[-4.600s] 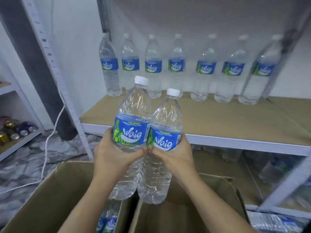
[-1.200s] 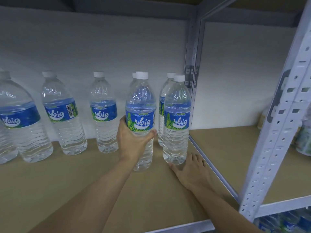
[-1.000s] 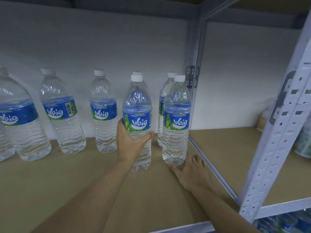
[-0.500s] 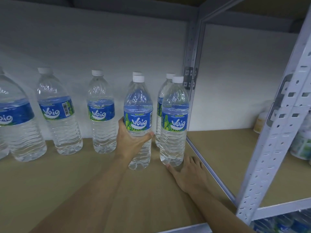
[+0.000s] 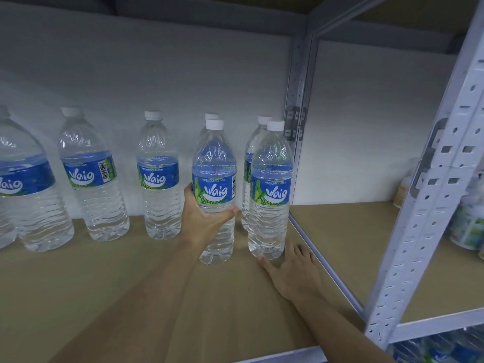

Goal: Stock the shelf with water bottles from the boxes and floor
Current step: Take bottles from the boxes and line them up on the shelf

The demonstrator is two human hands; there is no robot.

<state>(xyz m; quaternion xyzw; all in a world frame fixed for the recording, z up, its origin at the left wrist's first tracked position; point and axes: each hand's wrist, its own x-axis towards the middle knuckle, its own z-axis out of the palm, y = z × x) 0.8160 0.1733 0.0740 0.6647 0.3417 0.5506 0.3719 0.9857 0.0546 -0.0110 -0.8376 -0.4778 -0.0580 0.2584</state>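
My left hand grips a clear water bottle with a blue label, standing upright on the tan shelf board in front of a back-row bottle. To its right stands a second front bottle, upright by the shelf's right edge. My right hand lies flat on the board, fingers straight, its thumb tip at that bottle's base. A row of several like bottles lines the white back wall.
A grey perforated metal post rises at the right front, and another post stands at the back. Beyond it is a second shelf bay with packaged goods at its right. More bottles lie below.
Since 4.6 s ago both bottles went from over the boxes to the shelf. Over the last second the left-hand bottle settled upright on the board; my right hand stayed flat.
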